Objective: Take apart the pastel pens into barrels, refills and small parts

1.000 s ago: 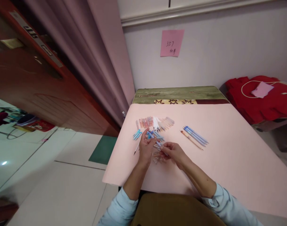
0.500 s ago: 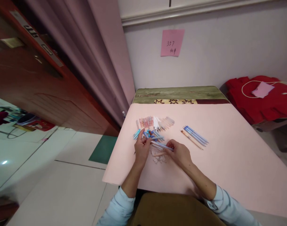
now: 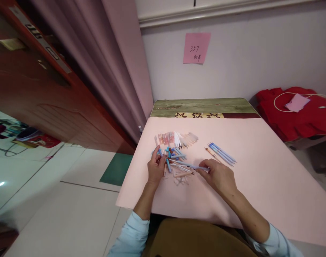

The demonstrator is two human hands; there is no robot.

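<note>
My right hand (image 3: 219, 176) pinches the right end of a light blue pen barrel (image 3: 191, 165), which slants leftward just above loose parts. At its left end is a thin pale length, perhaps a refill. My left hand (image 3: 156, 166) is at the left side of a mixed pile of blue and brown pen parts (image 3: 169, 153), thumb and index finger closed around a small blue pen part (image 3: 160, 152), partly hidden by the fingers. Under the barrel lie white refills (image 3: 181, 167) and a beige barrel (image 3: 182, 174). Small clear pieces (image 3: 181, 181) are scattered nearer me.
Behind the pile lie rows of pinkish clear parts (image 3: 166, 138), white refills (image 3: 178, 140) and pale clear tubes (image 3: 191, 139). Several blue pens (image 3: 223, 154) and a beige pen (image 3: 212, 154) rest at the right. Pale paper covers the table (image 3: 259, 200); a red cloth (image 3: 299, 121) is beyond it.
My right hand has moved right and slightly down with the blue barrel. My left hand has shifted left, away from the barrel, to the pile. More of the pile now shows.
</note>
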